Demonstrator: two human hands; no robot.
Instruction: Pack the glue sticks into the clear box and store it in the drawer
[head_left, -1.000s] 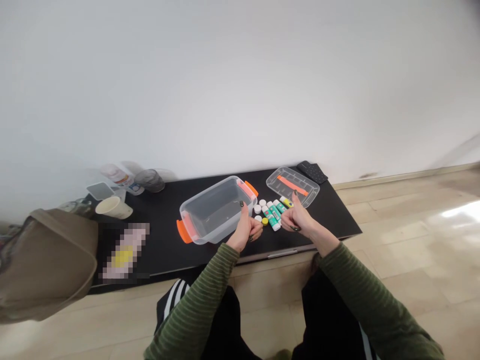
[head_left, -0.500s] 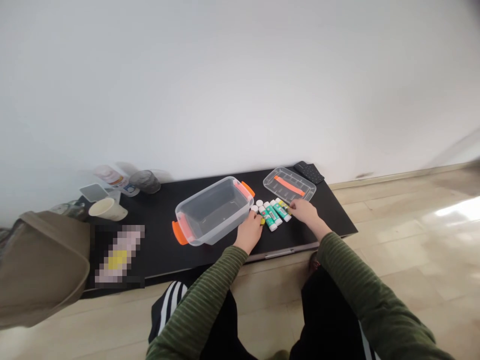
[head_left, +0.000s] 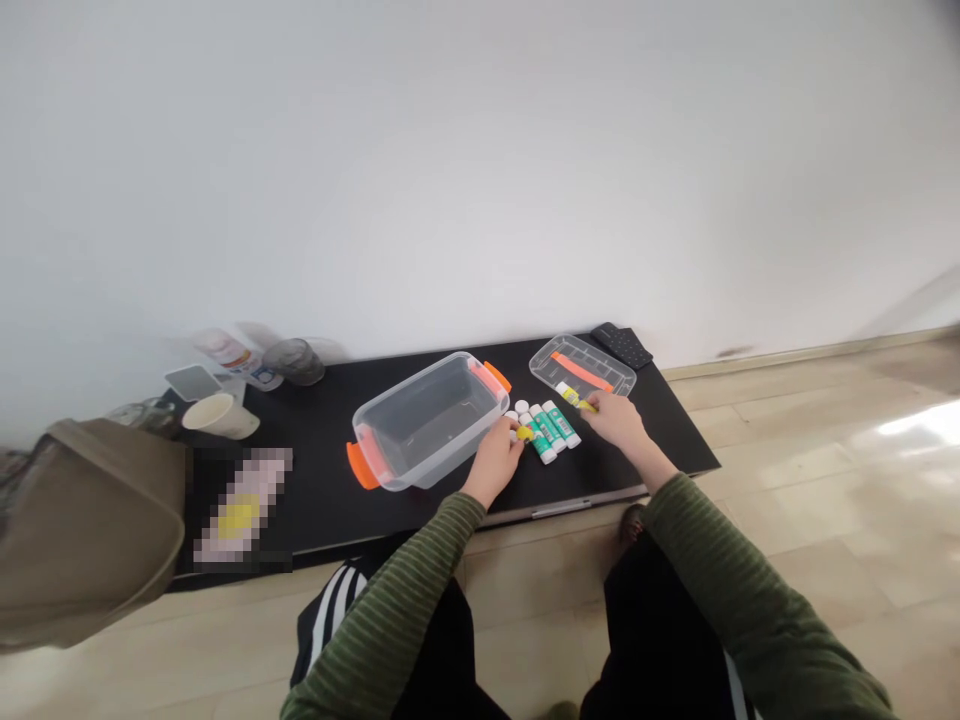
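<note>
My right hand (head_left: 615, 420) is closed on a yellow glue stick with a white end (head_left: 567, 393), held over the near edge of the clear lid (head_left: 546, 368). My left hand (head_left: 495, 462) is closed on another yellow glue stick (head_left: 523, 433), most of it hidden by the fingers. Between the hands, several green-and-white glue sticks (head_left: 550, 425) lie side by side on the black table. White round ends (head_left: 522, 407) show beside my left fingers. Just left of that hand stands a clear plastic box (head_left: 420, 468), open-topped, with orange latches.
An orange handle (head_left: 581, 372) crosses the lid. Dark dotted items (head_left: 628, 345) lie behind it. Further left are a paper cup (head_left: 221, 417), a white bottle (head_left: 236, 358), a grey round object (head_left: 294, 362) and a brown bag (head_left: 90, 530). A wall rises behind the black table (head_left: 322, 500).
My right hand has lifted the yellow glue stick off the row, up toward the lid. My left hand has shifted slightly, still by the near end of the row.
</note>
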